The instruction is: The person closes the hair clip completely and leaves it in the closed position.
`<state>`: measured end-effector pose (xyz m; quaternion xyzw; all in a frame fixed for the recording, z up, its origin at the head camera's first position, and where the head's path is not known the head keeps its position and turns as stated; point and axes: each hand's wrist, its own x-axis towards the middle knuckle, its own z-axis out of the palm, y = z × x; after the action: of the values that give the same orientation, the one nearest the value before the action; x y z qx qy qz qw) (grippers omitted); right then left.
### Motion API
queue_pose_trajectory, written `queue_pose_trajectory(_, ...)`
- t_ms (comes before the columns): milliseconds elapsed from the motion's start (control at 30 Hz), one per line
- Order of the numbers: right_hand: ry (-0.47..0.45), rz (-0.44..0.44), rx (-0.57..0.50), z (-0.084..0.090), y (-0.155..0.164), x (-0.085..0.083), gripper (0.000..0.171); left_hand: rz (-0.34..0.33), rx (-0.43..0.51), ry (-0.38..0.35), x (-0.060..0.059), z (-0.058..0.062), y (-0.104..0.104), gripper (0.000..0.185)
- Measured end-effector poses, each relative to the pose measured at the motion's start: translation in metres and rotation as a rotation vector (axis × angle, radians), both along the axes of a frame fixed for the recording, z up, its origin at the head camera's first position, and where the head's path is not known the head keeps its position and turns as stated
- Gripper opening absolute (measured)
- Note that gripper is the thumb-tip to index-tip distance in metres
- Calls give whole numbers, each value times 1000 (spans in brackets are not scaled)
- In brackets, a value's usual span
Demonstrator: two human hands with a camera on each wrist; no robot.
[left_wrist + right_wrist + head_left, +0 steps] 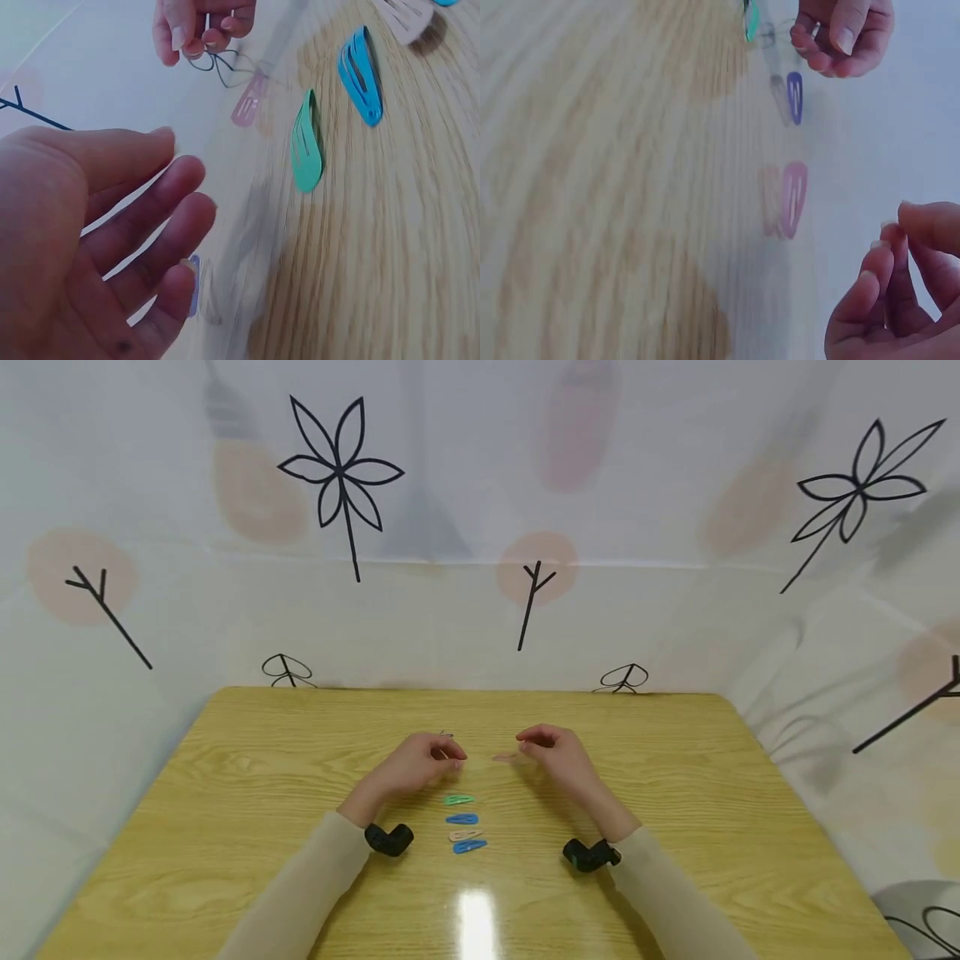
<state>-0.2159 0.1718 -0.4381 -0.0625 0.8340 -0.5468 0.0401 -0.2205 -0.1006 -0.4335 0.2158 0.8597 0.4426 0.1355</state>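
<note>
My left hand (420, 762) hovers over the table with loosely bent fingers and holds nothing. A purple snap hair clip (795, 97) is near its fingertips, mostly hidden by them in the left wrist view. Opposite, my right hand (558, 760) has thumb and fingertips close together, with nothing visible between them. Just off those fingertips is a pink snap hair clip (795, 199), apart from the hand in the right wrist view. Nearer me, a green clip (459, 799), a blue clip (462, 818), a beige clip (466, 835) and another blue clip (470, 846) form a column.
The wood-grain table (247, 827) is glossy and reflects light near its front. A pale cloth (450, 627) with line-drawn flowers hangs behind and beside it. Each wrist carries a black camera mount, the left mount (389, 839) and the right mount (591, 855).
</note>
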Motion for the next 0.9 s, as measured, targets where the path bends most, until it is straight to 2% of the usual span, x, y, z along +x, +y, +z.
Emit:
queue_pose_trajectory(100,12,-18,11,0,5,-4,22,16,30,17,-4,-2,7,16)
queue_pose_trajectory(300,11,-8,76,-7,11,-10,17,-24,61,8,-16,-13,23,18)
queue_pose_trajectory(467,-1,36,128,-13,11,-16,14,-12,54,1,-25,-18,31,16)
queue_pose_trajectory(667,-36,129,209,-11,12,-23,18,4,53,-2,-36,-23,39,14)
queue_pose_trajectory(900,-18,150,306,-13,10,-23,14,-7,-19,-31,-37,-20,45,15)
